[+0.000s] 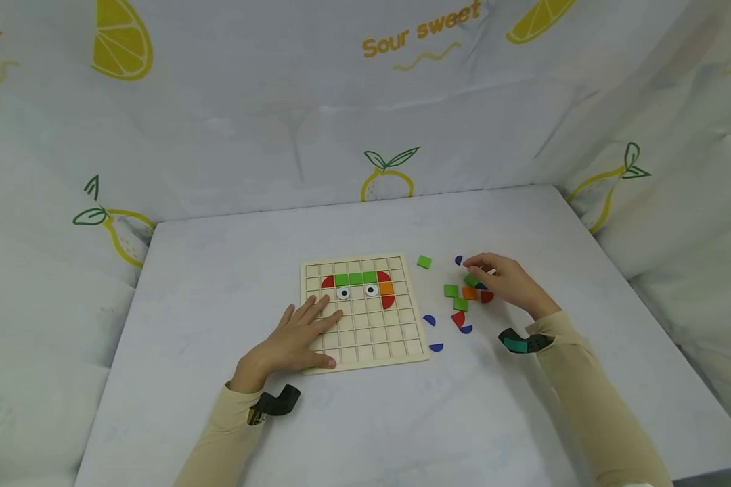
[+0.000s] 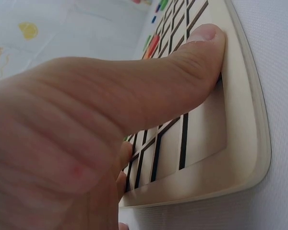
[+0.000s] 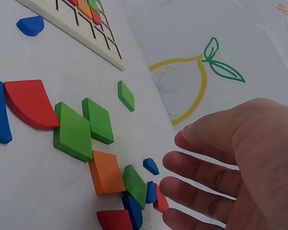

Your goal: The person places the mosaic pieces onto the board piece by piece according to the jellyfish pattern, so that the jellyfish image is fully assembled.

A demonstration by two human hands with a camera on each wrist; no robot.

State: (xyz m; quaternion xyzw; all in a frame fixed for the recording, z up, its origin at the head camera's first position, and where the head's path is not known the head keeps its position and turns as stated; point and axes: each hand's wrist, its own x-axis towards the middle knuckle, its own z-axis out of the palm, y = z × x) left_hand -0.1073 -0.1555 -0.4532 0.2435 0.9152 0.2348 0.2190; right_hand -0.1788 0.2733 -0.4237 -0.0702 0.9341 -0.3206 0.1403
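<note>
A pale wooden grid board [image 1: 371, 355] lies on the table, with red, green and orange pieces and two eye pieces [image 1: 371, 289] set in its upper cells. My left hand [image 1: 292, 341] rests on its left side with fingers spread; up close in the left wrist view, the thumb [image 2: 182, 76] lies over the grid by the rim. Right of the board, my right hand [image 1: 505, 277] hovers over loose pieces, its fingers slightly bent and nothing showing between them. Its fingertips come close to a blue piece [image 1: 459, 260]. Under the hand lie a green square [image 3: 135, 187] and an orange square [image 3: 106, 173].
More loose pieces lie between the hand and board: a green square [image 1: 424, 262], a red quarter-round [image 1: 458, 319], and several blue pieces, one a half-round [image 1: 436, 348] by the board's lower right corner. A lemon-printed white cloth [image 1: 250, 135] hangs behind the white table [image 1: 207, 291].
</note>
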